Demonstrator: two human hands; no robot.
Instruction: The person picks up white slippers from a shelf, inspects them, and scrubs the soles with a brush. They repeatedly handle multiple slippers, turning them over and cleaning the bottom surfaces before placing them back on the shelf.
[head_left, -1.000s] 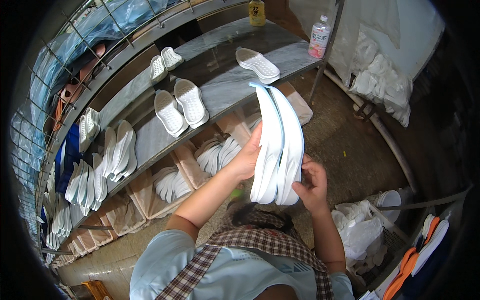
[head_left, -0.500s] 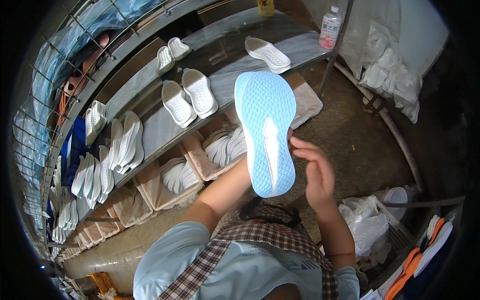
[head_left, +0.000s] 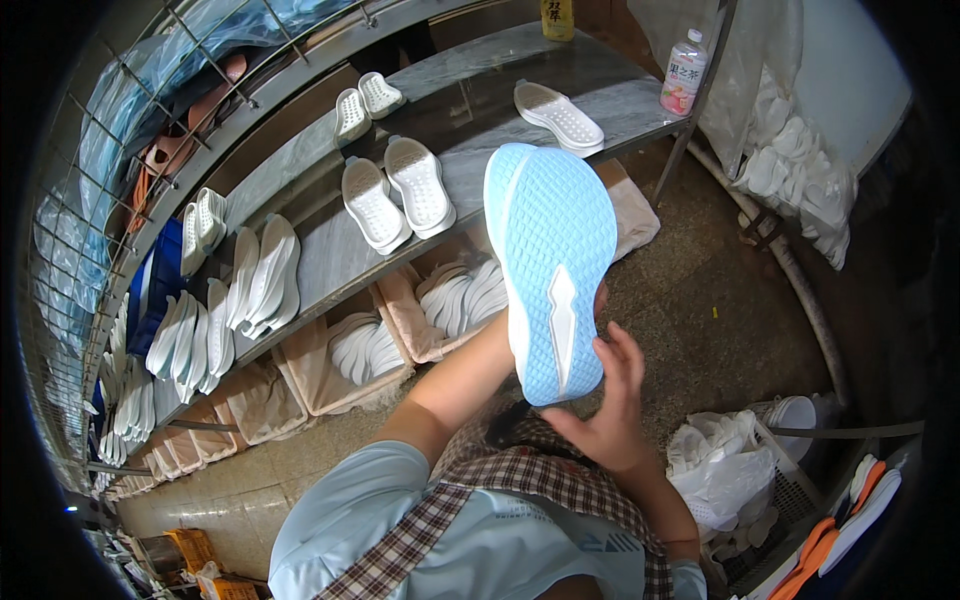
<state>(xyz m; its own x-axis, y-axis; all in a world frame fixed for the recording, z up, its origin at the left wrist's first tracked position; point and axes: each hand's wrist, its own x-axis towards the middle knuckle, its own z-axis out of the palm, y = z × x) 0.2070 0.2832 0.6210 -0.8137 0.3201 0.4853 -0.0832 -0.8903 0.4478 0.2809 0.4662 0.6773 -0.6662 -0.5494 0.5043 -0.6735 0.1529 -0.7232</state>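
A light blue shoe sole with a textured tread and a white centre inlay is held up in front of me, tread facing me. My left hand grips it from behind; the sole hides most of that hand, and only a bit of finger shows past the right edge. Around the sole's lower right end curves my right hand, thumb at the bottom edge and fingertips at the side edge. Beyond the sole, a single white sole lies on the grey shelf.
Pairs of white soles stand along the shelf, with more at its left end. Lined bins of soles sit below. A drink bottle stands at the shelf's right end. At lower right are a crate and orange-and-white soles.
My right hand has come down and in from beside the sole to its lower right end. The sole has shifted slightly right in view and tilted a little, still in my left hand.
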